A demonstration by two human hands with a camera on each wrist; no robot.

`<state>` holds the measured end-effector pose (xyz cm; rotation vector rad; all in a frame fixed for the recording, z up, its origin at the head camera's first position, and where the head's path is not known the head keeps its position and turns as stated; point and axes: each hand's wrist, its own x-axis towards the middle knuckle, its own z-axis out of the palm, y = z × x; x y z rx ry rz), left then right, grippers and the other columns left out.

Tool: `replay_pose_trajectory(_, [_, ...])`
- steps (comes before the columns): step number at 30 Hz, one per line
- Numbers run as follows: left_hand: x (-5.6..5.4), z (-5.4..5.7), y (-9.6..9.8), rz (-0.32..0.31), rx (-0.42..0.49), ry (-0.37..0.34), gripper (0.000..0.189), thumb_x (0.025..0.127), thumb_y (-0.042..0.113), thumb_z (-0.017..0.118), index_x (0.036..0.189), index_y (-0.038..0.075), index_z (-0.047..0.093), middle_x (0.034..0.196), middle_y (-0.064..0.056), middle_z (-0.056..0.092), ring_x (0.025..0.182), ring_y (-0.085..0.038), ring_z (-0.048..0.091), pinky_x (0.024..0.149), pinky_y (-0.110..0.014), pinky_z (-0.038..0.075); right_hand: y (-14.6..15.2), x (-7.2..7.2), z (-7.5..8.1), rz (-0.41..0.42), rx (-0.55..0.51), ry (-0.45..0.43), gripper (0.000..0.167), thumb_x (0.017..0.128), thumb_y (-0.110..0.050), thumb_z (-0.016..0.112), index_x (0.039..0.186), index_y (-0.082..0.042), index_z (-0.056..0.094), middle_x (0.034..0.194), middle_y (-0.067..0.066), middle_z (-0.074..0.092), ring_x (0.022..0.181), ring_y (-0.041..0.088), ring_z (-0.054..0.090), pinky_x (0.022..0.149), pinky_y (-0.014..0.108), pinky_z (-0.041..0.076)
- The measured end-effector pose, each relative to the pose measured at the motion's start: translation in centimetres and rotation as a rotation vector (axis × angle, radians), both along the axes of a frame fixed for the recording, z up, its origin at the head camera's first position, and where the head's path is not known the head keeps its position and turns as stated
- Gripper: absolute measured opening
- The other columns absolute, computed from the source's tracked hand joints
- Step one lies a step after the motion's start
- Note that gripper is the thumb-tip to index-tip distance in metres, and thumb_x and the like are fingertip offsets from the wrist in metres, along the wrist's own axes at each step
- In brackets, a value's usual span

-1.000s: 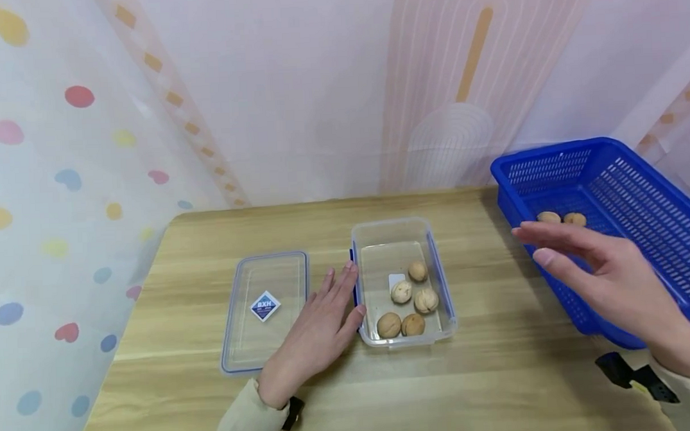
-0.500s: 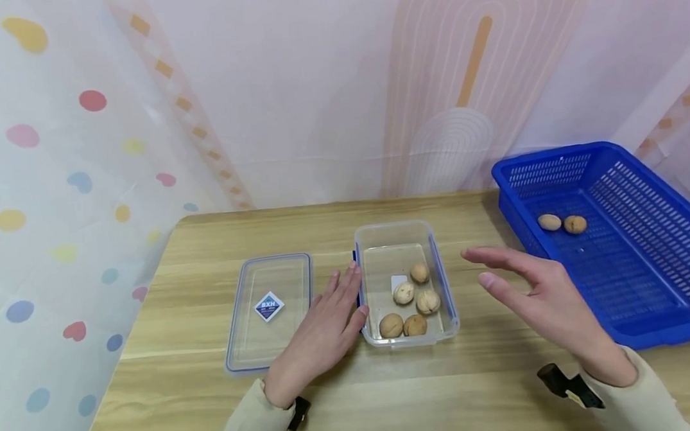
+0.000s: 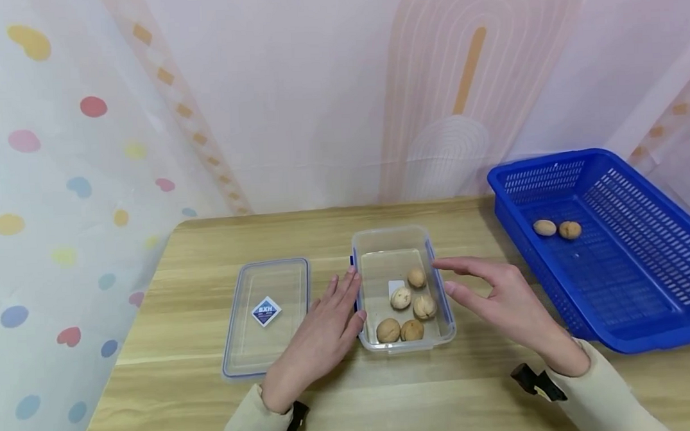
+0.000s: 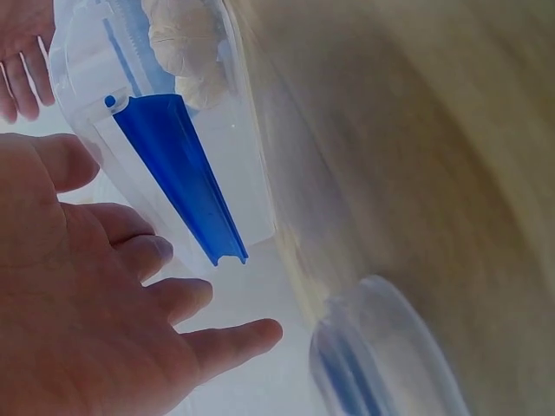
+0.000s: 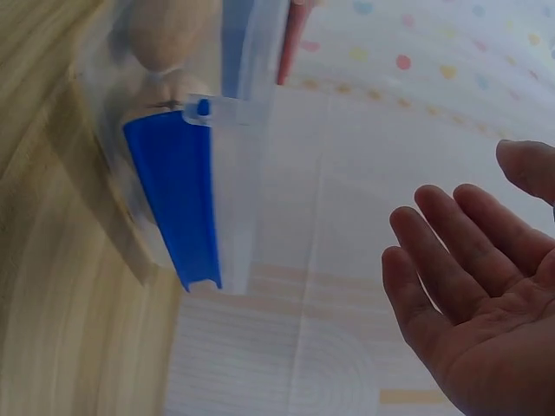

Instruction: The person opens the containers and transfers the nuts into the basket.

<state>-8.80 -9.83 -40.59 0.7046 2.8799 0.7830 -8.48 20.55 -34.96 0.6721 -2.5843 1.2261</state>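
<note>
Box [image 3: 380, 272] stands mid-table, uncovered, long sides running near to far. We count 5 walnuts [image 3: 425, 307] in it: 2 by the near wall, 3 farther back, mostly right of centre. Our judgement: work at the box is partway, some walnuts in and the lid not on. How many more belong inside, if any, we cannot tell.

Box is clear plastic, a small white patch showing at its floor; we see 1 blue clip on its left side and 1 on its right, neither fastened to a lid. Walnuts tan and wrinkled, 1 noticeably paler.

Left hand [image 3: 321, 335] lies by the left wall, fingers loosely extended, holding nothing. Right hand [image 3: 507, 305] is by the right wall, thumb and fingers well parted, holding nothing. Whether either touches the box we cannot say.

Left of the box, the lid [image 3: 263, 347] lies flat on the table [image 3: 417, 408], blue line round its edge, diamond sticker on it. Far right, a blue basket [image 3: 625, 287] with 2 more walnuts [image 3: 545, 227] side by side, no hand on them. Pale patterned backdrop [image 3: 317, 101] behind.
</note>
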Motion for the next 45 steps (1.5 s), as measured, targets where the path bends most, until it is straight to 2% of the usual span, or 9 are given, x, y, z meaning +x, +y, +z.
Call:
replay_pose_trajectory(5, [-0.1, 0.3, -0.1, -0.015, 0.005, 0.016, 0.061, 0.112, 0.033, 0.043, 0.164, 0.006, 0.026, 0.172, -0.007, 0.017, 0.155, -0.041, 0.020, 0.113, -0.071, 0.031, -0.7, -0.6, -0.2, 0.011, 0.037, -0.011, 0.033, 0.098, -0.022, 0.074, 0.130, -0.017, 0.074, 0.129, -0.005, 0.072, 0.120, 0.016, 0.066, 0.099, 0.036, 0.053])
replay_pose_trajectory(9, [-0.1, 0.4, -0.2, -0.019, 0.002, 0.017, 0.062, 0.112, 0.035, 0.041, 0.164, 0.006, 0.025, 0.172, -0.007, 0.016, 0.155, -0.040, 0.020, 0.113, -0.071, 0.031, -1.0, -1.1, -0.3, 0.019, 0.054, -0.028, 0.033, 0.098, -0.025, 0.074, 0.130, -0.019, 0.074, 0.129, -0.004, 0.072, 0.111, 0.017, 0.070, 0.093, 0.043, 0.056])
replay_pose_trajectory(16, [0.0, 0.4, -0.1, -0.010, 0.009, 0.016, 0.061, 0.112, 0.034, 0.041, 0.164, 0.006, 0.025, 0.172, -0.006, 0.016, 0.156, -0.039, 0.019, 0.113, -0.070, 0.032, -1.5, -2.1, -0.6, 0.082, 0.081, -0.045, 0.033, 0.099, -0.025, 0.073, 0.131, -0.015, 0.073, 0.127, 0.002, 0.073, 0.121, 0.026, 0.067, 0.101, 0.052, 0.052])
replay_pose_trajectory(20, [0.0, 0.3, 0.0, -0.007, 0.020, 0.018, 0.061, 0.112, 0.034, 0.041, 0.164, 0.006, 0.025, 0.172, -0.006, 0.016, 0.155, -0.039, 0.019, 0.114, -0.069, 0.032, -1.8, -2.8, -0.7, 0.115, 0.114, -0.058, 0.033, 0.099, -0.027, 0.073, 0.129, -0.015, 0.074, 0.125, 0.001, 0.074, 0.120, 0.025, 0.068, 0.101, 0.052, 0.052])
replay_pose_trajectory(26, [0.1, 0.4, -0.1, 0.000, 0.019, 0.007, 0.062, 0.112, 0.035, 0.041, 0.164, 0.007, 0.025, 0.172, -0.005, 0.015, 0.156, -0.038, 0.018, 0.115, -0.068, 0.031, -2.4, -3.7, -0.8, 0.173, 0.162, -0.136, 0.033, 0.098, -0.030, 0.073, 0.128, -0.016, 0.074, 0.124, -0.005, 0.074, 0.122, 0.024, 0.066, 0.104, 0.053, 0.050])
replay_pose_trajectory(36, [0.0, 0.5, -0.2, -0.008, 0.010, -0.005, 0.062, 0.112, 0.036, 0.041, 0.164, 0.007, 0.025, 0.172, -0.005, 0.015, 0.156, -0.037, 0.018, 0.114, -0.068, 0.032, -2.7, -5.7, -1.3, 0.300, 0.226, -0.077, 0.033, 0.094, -0.024, 0.078, 0.124, -0.009, 0.076, 0.121, 0.001, 0.075, 0.115, 0.022, 0.070, 0.098, 0.048, 0.055])
replay_pose_trajectory(45, [0.1, 0.4, -0.2, -0.007, -0.001, -0.027, 0.062, 0.112, 0.036, 0.041, 0.165, 0.009, 0.023, 0.172, -0.001, 0.012, 0.156, -0.036, 0.018, 0.115, -0.068, 0.031, -2.9, -7.1, -1.5, 0.358, 0.308, -0.124, 0.038, 0.094, -0.027, 0.078, 0.127, -0.008, 0.074, 0.126, 0.005, 0.074, 0.119, 0.024, 0.068, 0.101, 0.047, 0.053])
